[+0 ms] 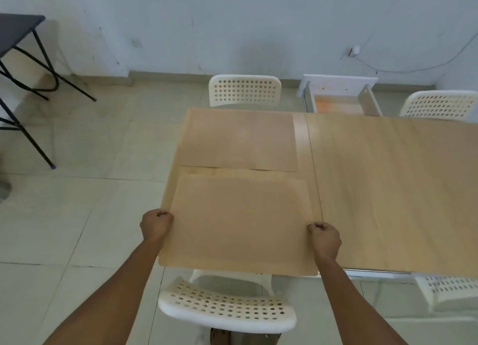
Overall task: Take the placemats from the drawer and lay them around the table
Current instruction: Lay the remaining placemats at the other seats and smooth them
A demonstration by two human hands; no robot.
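A tan placemat (pixel 239 223) is held over the near left end of the light wooden table (pixel 393 189), its near edge overhanging the table edge. My left hand (pixel 156 224) grips its left edge and my right hand (pixel 324 238) grips its right edge. A second tan placemat (pixel 238 139) lies flat on the far left part of the table. Beyond the table's far edge an open white drawer (pixel 338 101) shows an orange-tinted bottom; I cannot tell what lies in it.
White perforated chairs stand at the near side (pixel 225 308), far side (pixel 244 90), far right (pixel 439 104) and near right (pixel 447 290). A black folding table (pixel 18 29) is at the far left. A cable (pixel 413 68) runs along the wall.
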